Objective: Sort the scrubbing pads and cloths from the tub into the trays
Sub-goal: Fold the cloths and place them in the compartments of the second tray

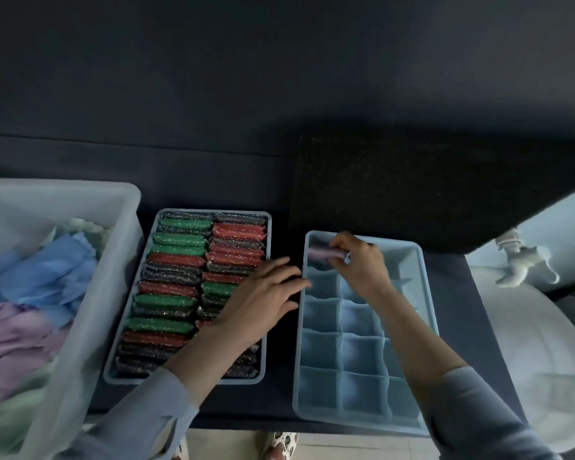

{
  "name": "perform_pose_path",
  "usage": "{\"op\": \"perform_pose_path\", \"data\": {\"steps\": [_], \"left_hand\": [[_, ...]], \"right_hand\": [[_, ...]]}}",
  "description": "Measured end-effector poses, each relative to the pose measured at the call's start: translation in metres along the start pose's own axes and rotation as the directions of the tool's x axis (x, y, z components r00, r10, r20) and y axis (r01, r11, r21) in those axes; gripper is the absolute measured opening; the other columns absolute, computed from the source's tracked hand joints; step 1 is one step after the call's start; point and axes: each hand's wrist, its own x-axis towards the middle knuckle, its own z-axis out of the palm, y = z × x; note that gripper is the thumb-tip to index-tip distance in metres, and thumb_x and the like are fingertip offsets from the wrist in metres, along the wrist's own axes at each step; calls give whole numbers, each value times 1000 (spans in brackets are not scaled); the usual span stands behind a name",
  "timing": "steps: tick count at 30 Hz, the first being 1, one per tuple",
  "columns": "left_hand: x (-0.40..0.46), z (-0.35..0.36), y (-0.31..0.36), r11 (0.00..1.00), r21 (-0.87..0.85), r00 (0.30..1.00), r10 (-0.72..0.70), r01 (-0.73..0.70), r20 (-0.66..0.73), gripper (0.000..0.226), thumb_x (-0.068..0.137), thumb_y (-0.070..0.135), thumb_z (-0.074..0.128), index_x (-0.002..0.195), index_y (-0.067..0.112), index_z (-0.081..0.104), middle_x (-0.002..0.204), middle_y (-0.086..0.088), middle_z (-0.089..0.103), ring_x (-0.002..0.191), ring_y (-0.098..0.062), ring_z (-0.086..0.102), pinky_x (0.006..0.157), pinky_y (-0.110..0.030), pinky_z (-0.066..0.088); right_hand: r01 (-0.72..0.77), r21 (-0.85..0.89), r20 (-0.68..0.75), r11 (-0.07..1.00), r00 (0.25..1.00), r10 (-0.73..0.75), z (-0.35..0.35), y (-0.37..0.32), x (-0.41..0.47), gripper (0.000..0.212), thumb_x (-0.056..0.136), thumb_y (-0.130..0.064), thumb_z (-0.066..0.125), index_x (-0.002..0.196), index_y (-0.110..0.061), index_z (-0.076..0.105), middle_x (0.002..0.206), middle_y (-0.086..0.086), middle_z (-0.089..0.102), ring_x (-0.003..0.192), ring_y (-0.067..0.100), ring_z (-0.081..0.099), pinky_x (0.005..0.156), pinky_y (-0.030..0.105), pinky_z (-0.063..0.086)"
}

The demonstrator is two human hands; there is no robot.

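A white tub (pixel 97 277) at the left holds loose blue, lilac and pale green cloths (pixel 47 280). The middle blue tray (pixel 268 227) is packed with green, red and dark glittery scrubbing pads (pixel 176 270). The right blue tray (pixel 427 293) has a grid of compartments. My right hand (pixel 362 263) grips a folded lilac cloth (pixel 321 253) in the tray's far left compartment. My left hand (pixel 266 297) rests with fingers spread over the pad tray's right side, its fingertips touching the gridded tray's left rim.
The trays sit on a dark surface (pixel 213 180) with a dark speckled mat (pixel 412 187) behind the right tray. A white tap (pixel 518 257) and a white rounded object (pixel 545 360) are at the right. Tiled floor and a patterned shoe (pixel 281 443) show below the front edge.
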Motion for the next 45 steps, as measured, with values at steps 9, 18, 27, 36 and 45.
{"op": "perform_pose_path", "data": {"steps": [9,18,27,36,45], "left_hand": [[-18,3,-9,996,-70,997,-57,53,-51,35,94,32,51,127,24,59,134,0,56,137,-17,40,114,-29,21],[-15,4,-2,989,25,989,-142,143,-31,62,92,54,35,136,14,54,143,-5,48,137,-23,39,116,-32,21],[-14,0,-7,995,10,995,-99,99,-22,65,95,51,40,143,8,44,151,-4,40,144,-19,27,118,-28,7],[-83,-80,-78,979,-80,954,-202,188,-224,38,97,34,53,134,25,55,141,7,51,129,-10,47,112,-29,36],[-215,-94,-264,705,-208,695,-707,678,-132,40,81,9,72,120,5,65,123,-17,63,110,-35,61,93,-38,45]], "right_hand": [[110,-19,-36,994,993,-111,22,-18,10,16,78,-18,75,89,-17,63,71,2,69,66,29,65,60,38,50],[183,-320,118,930,981,-153,20,-34,18,21,81,-37,69,97,-23,71,90,5,71,104,26,58,79,35,49],[53,-375,116,925,993,-10,30,-45,15,20,90,-37,62,104,-26,72,97,7,70,108,26,58,76,33,48],[92,-216,-210,972,968,-138,4,-121,-23,14,82,-13,73,95,-19,77,79,12,74,75,37,67,65,37,50],[431,32,-104,902,899,-426,106,-295,-49,18,87,-11,69,99,-23,76,87,-8,76,60,2,64,62,18,55]]}}
